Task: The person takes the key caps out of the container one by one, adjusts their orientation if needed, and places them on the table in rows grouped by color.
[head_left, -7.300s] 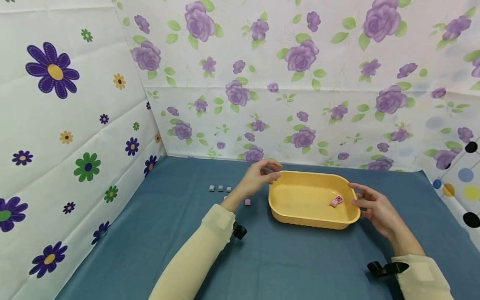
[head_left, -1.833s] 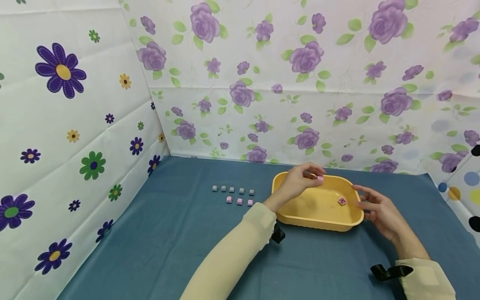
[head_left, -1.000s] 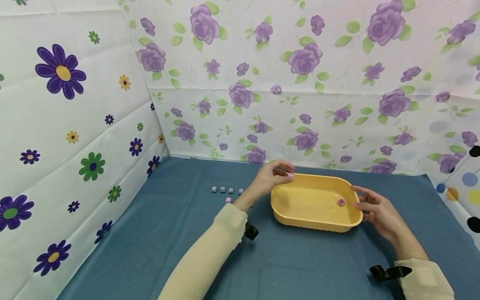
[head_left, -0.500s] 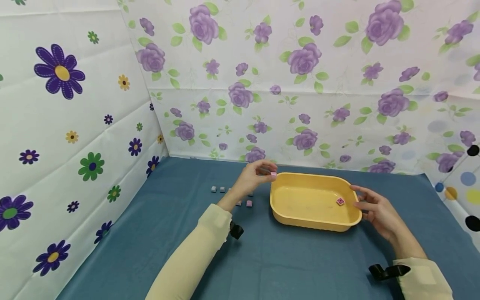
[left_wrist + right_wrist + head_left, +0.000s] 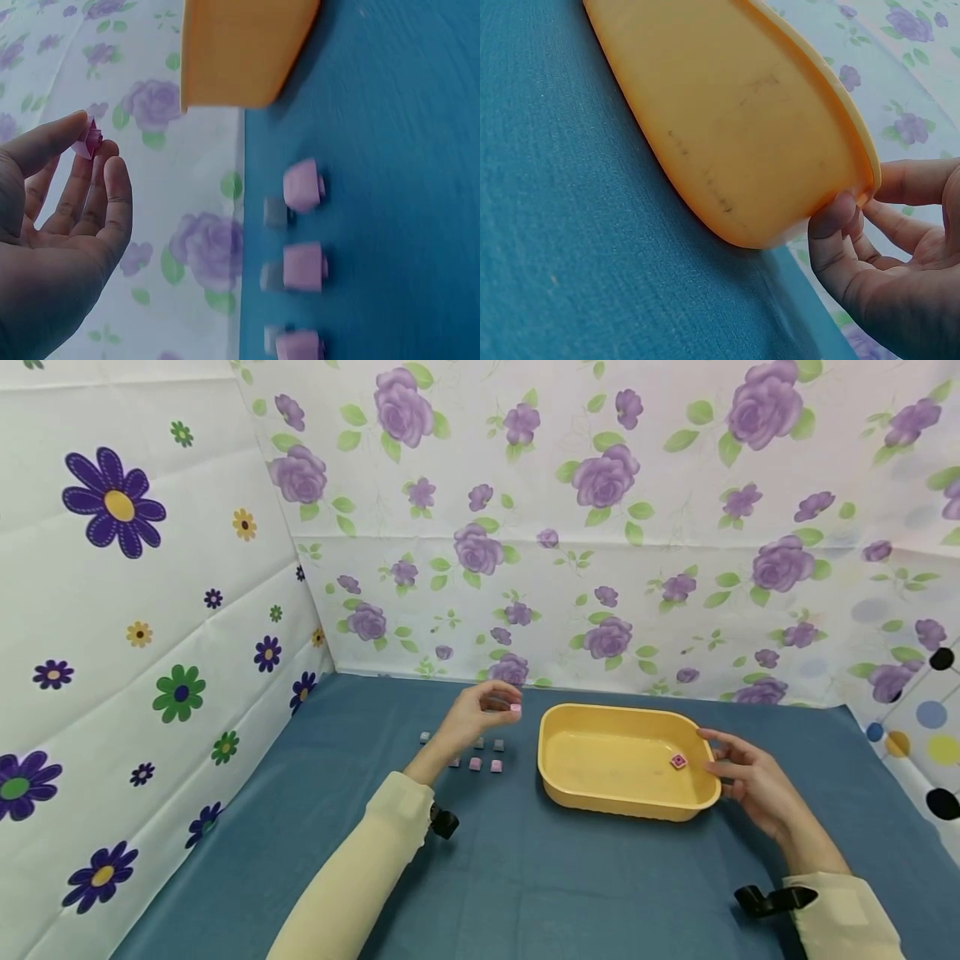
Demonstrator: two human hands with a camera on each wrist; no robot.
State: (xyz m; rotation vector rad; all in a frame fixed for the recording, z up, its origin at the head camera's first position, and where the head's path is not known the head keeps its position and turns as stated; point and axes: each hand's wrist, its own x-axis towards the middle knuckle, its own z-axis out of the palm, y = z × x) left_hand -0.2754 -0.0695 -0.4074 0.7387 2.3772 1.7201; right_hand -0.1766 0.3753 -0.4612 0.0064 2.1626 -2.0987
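Observation:
Held above the cloth, left of the tray, my left hand (image 5: 474, 713) pinches a small pink keycap (image 5: 515, 708) between thumb and fingertips. In the left wrist view the pinched keycap (image 5: 88, 140) shows its ridged side. My right hand (image 5: 756, 781) holds the right end of a shallow yellow tray (image 5: 592, 758) by its rim, with fingers inside and outside the wall. One pink keycap (image 5: 678, 762) lies upturned in the tray. On the cloth stands a row of pink keycaps (image 5: 475, 764), with grey keycaps (image 5: 498, 745) behind; my left hand and wrist partly hide both rows.
A blue cloth (image 5: 570, 885) covers the table. Flower-printed sheets (image 5: 675, 635) hang at the back and on the left side. Each wrist bears a black mount (image 5: 444, 821).
One of the two keycaps in the tray was picked up by my left hand, which has since carried it left, out over the rows. My right hand stays at the tray's end.

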